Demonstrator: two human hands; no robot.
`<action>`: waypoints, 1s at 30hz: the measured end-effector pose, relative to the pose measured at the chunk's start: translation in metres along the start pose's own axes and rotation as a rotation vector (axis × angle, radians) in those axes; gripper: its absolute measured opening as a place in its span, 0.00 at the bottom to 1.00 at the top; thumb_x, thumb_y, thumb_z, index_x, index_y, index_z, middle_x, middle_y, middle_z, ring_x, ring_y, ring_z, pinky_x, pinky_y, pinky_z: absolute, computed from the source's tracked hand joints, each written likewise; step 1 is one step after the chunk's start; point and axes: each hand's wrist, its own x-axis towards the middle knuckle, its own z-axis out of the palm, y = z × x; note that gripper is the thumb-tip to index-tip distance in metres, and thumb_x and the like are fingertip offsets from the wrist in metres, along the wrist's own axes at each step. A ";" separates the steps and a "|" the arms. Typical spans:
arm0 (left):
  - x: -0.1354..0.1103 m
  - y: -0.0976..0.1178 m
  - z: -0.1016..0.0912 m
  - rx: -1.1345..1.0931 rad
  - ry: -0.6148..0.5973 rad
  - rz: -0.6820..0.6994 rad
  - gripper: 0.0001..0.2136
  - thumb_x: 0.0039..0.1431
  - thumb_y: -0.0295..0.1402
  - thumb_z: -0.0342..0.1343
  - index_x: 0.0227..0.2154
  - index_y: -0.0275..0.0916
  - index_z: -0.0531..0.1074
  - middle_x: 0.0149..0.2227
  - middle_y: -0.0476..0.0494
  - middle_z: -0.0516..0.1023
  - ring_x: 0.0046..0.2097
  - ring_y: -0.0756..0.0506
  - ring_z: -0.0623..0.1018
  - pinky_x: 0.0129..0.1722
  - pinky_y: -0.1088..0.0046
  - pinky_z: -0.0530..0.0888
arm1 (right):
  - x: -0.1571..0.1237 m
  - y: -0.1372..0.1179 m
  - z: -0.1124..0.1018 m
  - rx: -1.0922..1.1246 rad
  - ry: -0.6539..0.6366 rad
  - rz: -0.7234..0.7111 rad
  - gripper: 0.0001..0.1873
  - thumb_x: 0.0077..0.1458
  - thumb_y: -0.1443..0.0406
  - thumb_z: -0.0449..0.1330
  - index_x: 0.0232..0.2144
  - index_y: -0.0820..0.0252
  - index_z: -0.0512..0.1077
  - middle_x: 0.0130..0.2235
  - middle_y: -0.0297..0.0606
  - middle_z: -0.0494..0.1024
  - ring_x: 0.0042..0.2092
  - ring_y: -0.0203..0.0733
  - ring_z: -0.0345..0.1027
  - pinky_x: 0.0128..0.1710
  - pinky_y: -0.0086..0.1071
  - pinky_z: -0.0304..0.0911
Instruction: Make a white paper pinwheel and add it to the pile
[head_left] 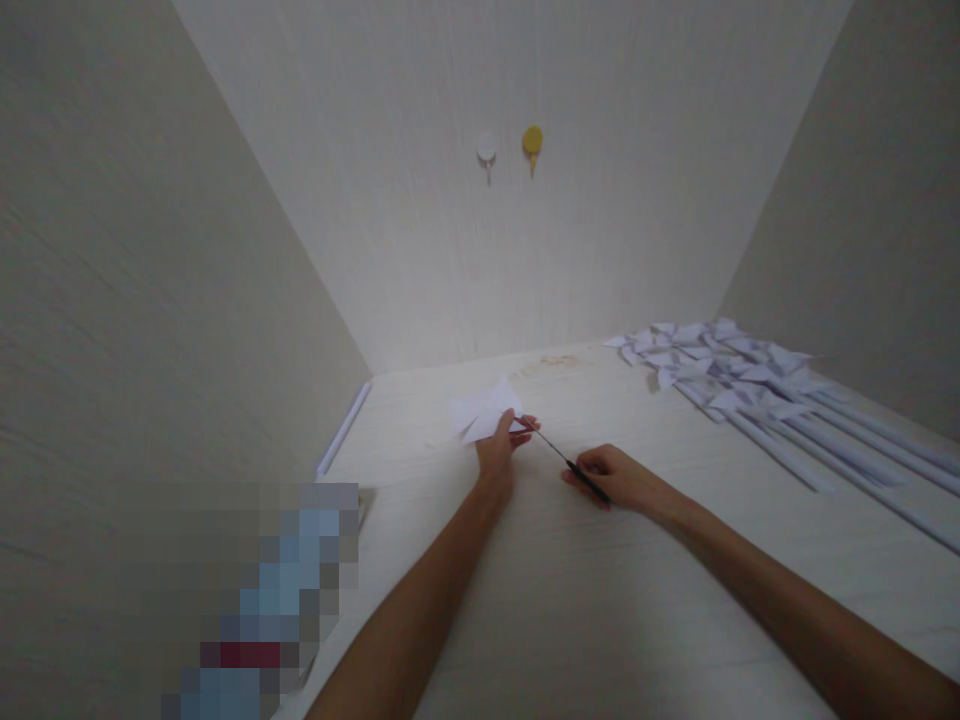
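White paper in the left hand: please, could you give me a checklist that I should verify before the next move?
1. White paper gripped by the left hand: ok.
2. Black-handled tool gripped by the right hand: ok.
3. Thin shaft pointing away from the left fingers: not ok, it points toward them.
4. Shaft tip touching the paper: cannot tell, too small and blurred.
5. Pile of paper pieces and tubes, at right, apart from both hands: ok.
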 end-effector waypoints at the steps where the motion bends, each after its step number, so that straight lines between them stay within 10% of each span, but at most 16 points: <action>1: 0.000 0.000 0.000 0.000 0.003 -0.002 0.08 0.44 0.34 0.53 0.25 0.34 0.68 0.23 0.47 0.75 0.25 0.50 0.75 0.23 0.78 0.67 | 0.000 0.000 0.000 0.003 0.001 0.000 0.22 0.43 0.51 0.54 0.11 0.59 0.57 0.11 0.29 0.60 0.15 0.30 0.50 0.16 0.26 0.46; 21: 0.002 -0.002 -0.001 -0.010 0.008 -0.007 0.08 0.44 0.34 0.54 0.23 0.33 0.68 0.23 0.45 0.75 0.26 0.50 0.75 0.24 0.78 0.68 | 0.001 -0.001 0.000 -0.061 0.010 -0.015 0.21 0.44 0.53 0.54 0.10 0.60 0.58 0.11 0.29 0.60 0.16 0.30 0.51 0.17 0.26 0.46; 30: 0.005 -0.002 -0.003 -0.041 0.060 0.008 0.07 0.45 0.33 0.53 0.23 0.34 0.68 0.24 0.45 0.76 0.27 0.49 0.76 0.24 0.78 0.68 | 0.003 -0.002 0.002 0.302 0.069 0.068 0.05 0.31 0.69 0.57 0.16 0.61 0.62 0.17 0.28 0.66 0.20 0.30 0.57 0.19 0.24 0.49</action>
